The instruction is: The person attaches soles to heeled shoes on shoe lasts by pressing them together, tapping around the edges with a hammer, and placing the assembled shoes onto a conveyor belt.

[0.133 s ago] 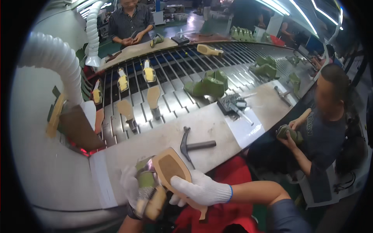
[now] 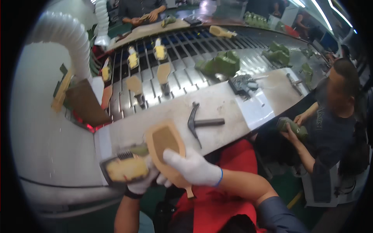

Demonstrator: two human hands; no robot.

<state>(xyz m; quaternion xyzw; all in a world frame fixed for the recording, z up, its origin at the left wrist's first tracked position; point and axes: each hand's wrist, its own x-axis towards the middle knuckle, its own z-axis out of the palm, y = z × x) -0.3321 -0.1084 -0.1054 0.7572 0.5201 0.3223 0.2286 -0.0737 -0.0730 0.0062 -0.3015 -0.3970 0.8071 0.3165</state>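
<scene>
In my gloved right hand [image 2: 194, 167] is a tan shoe sole [image 2: 166, 141], its darker inner face up, the thumb pressed on it and the other fingers beneath. My gloved left hand [image 2: 140, 185] is closed round a green shoe upper with a pale yellow underside [image 2: 128, 169], turned bottom up and slightly blurred. The sole is beside the upper and partly covers my left hand's fingers; I cannot tell whether the two touch. Beyond the sole a hammer [image 2: 210, 122] with a long curved head lies on the worktop ledge [image 2: 167, 112].
A slatted metal conveyor [image 2: 182, 77] carries yellow-bottomed uppers [image 2: 159, 51], tan soles [image 2: 134, 85] and green shoes [image 2: 219, 65]. White ribbed hoses [image 2: 62, 35] hang at left. On the right a co-worker [image 2: 330, 105] holds a green shoe; another person [image 2: 142, 11] stands across the conveyor.
The shoe upper in my left hand has rolled over and swung left, its yellow underside now facing up. My right hand has shifted slightly left with the sole. The whole view has tilted.
</scene>
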